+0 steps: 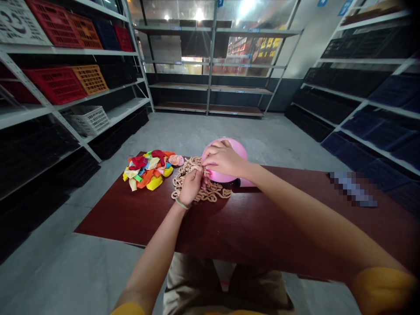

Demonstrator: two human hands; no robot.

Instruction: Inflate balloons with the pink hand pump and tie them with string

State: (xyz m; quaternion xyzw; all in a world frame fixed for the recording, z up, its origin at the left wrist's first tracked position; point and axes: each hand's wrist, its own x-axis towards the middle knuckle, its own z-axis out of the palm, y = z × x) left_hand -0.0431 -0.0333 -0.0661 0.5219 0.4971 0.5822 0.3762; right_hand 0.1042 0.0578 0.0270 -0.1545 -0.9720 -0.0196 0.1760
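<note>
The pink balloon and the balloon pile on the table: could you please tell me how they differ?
The pink balloon is inflated; the balloon pile looks limp and flat. The right hand touches the pink balloon; the balloon pile lies untouched. The pink balloon is one colour; the balloon pile is multicoloured.

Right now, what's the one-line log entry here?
left hand: beside pink balloon | right hand: against it | beige cord: piled near hands | limp balloons: heaped farther left

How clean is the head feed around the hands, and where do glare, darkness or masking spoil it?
Head view: left hand and right hand read clearly, though fine detail is soft; head view: glare flares on the glazing behind the back shelves; head view: dark crates at right merge into shadow; head view: an object on the table is pixelated.
</note>
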